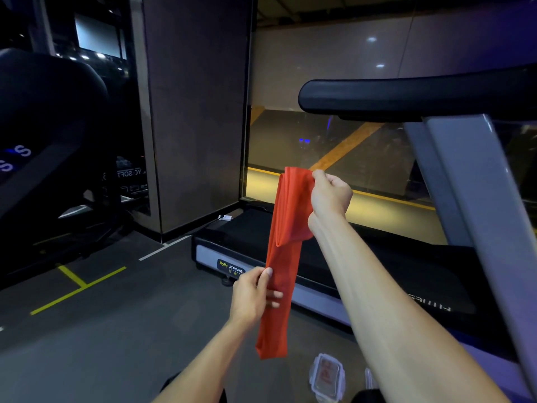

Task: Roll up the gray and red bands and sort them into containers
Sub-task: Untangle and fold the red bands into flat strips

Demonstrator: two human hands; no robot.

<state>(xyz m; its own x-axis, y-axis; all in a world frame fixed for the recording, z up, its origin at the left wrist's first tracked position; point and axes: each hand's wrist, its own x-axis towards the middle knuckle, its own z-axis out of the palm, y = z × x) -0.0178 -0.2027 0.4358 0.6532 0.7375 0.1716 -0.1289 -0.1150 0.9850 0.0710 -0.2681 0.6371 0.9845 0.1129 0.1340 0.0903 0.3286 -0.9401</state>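
A person holds a red band [280, 257] upright in the air in front of a treadmill [377, 257] in a dim gym. The right hand [329, 196], raised, pinches the band's top, where the material is folded over into a short hanging flap. The left hand [254, 295], lower down, grips the band's middle between thumb and fingers, the thumb lying against its left edge. The band's lower end hangs free below that hand, above the grey floor [116, 330]. Both hands are closed on the band, one well above the other.

A clear container [327, 376] with a latched lid lies on the floor near the frame's bottom edge, just beside the right forearm and below the band's hanging end; something reddish shows inside it, too blurred to identify. Yellow lines [72, 286] mark the floor at left. The treadmill's black handrail [406, 96] crosses the upper right.
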